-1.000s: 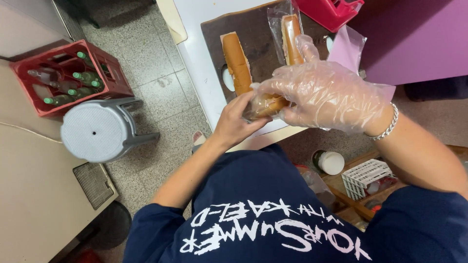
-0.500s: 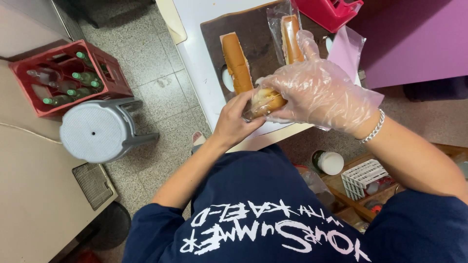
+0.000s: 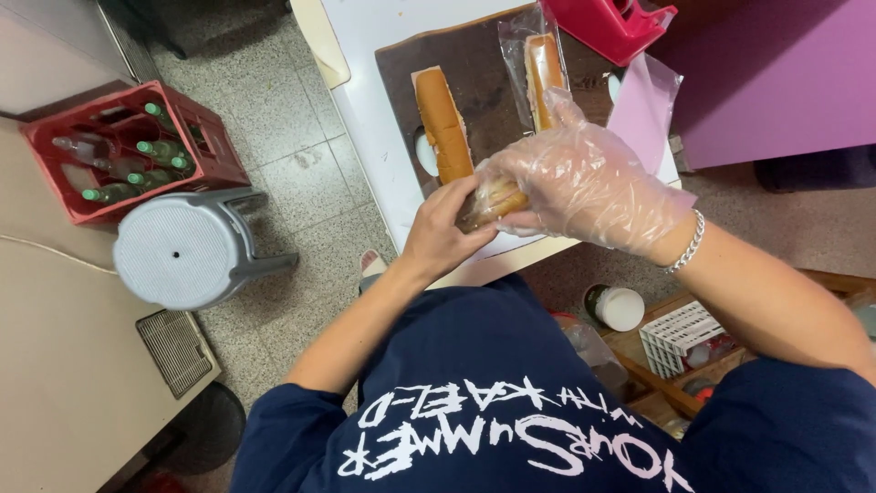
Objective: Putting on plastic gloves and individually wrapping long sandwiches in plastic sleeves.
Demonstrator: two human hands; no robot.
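Presently, both hands meet on a filled, golden-brown bread roll [image 3: 493, 201] held above the near edge of the white table [image 3: 370, 100]. The bare left hand [image 3: 443, 233] closes its fingers around the roll's near end; the right hand [image 3: 589, 187], in a clear plastic glove, clasps it from above. Just beyond, a plain long bun [image 3: 444, 123] lies on the dark brown cutting board [image 3: 484, 68], beside a bagged sandwich [image 3: 545, 68]. A grey plastic stool [image 3: 178, 251] stands on the floor, near a red bottle crate [image 3: 128, 151].

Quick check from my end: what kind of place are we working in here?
Probably a small food stall or snack-shop prep counter: long bread rolls lie on a dark wooden board, a red plastic crate of glass bottles stands on the speckled floor, and the right hand wears a clear disposable glove.
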